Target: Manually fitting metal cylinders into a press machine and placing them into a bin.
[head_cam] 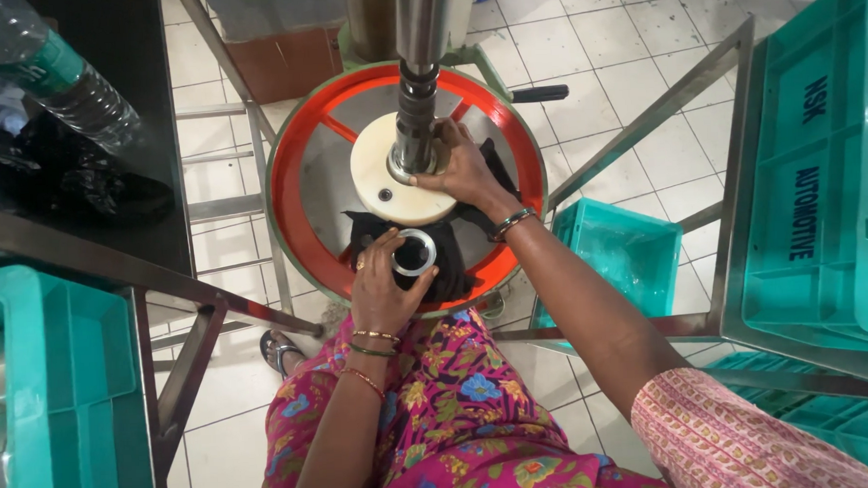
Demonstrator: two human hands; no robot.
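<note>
Two hands work at a round red press, one metal ring in play.

Left hand (382, 285) pinches the one shiny metal ring (415, 252) by its rim, over the black cloth (455, 272) just below the cream disc (392, 173). It looks hard, smooth and a bit heavy, so the rim is the best place to hold. Right hand (465, 169) is closed around the one steel shaft (417, 128). Four green crates (812, 179) stand around.
</note>
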